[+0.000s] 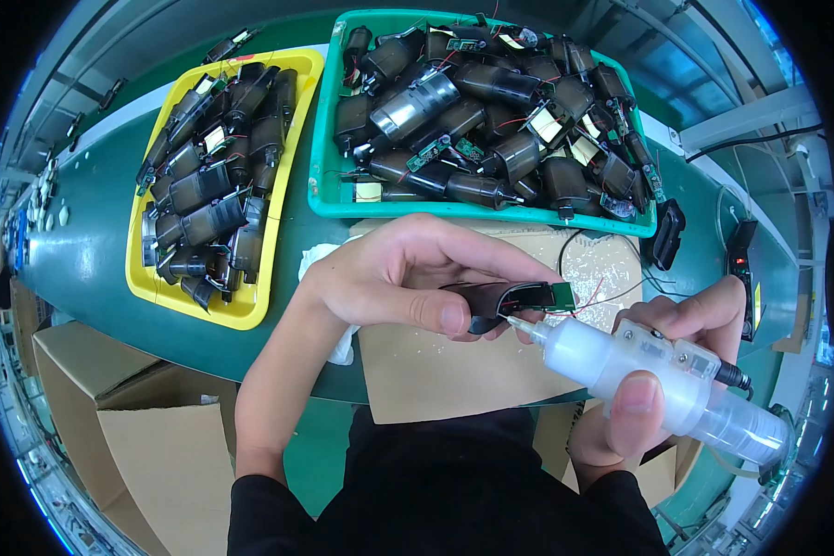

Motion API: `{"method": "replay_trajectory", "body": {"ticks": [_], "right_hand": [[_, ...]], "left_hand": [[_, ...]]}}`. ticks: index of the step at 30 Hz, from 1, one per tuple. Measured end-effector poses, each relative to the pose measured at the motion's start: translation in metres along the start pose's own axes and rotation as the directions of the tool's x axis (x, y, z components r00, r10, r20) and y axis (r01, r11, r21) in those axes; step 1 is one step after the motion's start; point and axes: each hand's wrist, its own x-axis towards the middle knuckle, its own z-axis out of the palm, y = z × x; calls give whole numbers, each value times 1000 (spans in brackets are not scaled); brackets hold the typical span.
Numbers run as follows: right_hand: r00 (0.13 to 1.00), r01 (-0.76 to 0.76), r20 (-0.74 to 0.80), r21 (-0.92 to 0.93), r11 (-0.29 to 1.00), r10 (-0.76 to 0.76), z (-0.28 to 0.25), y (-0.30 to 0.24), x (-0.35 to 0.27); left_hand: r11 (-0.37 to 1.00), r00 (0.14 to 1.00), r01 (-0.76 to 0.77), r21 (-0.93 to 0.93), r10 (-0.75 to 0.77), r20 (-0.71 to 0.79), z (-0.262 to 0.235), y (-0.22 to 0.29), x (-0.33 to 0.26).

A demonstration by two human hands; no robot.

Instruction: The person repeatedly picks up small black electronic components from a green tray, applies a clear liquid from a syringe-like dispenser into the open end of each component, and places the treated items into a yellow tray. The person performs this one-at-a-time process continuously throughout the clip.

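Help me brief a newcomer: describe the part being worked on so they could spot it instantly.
Start at the green bin of dark parts, then drop to the cardboard sheet below it. The left hand holds one dark curved housing there, alone touched by the dispenser nozzle.

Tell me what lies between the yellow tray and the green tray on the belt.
Nothing: the head view shows only a bare strip of dark green belt between the yellow tray and the green tray.
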Motion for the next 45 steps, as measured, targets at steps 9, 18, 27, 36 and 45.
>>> {"method": "replay_trajectory", "body": {"ticks": [9,18,27,36,45], "right_hand": [[999,-48,2,32,998,48,6,-5,-2],[999,-32,9,32,999,31,5,-4,-2],[999,-27,21,29,999,27,3,-3,-2],[1000,-13,24,24,1000,12,0,-3,-3],[1000,-4,21,17,1000,4,-3,-4,-3]], "left_hand": [[1000,1000,9,17,-9,1,1,-1,0],[999,1000,9,39,-10,12,0,-1,1],[998,999,14,62,-17,39,-1,-1,2],[1000,999,-24,11,23,48,0,-5,1],[998,996,6,60,-11,86,-2,-3,2]]}}
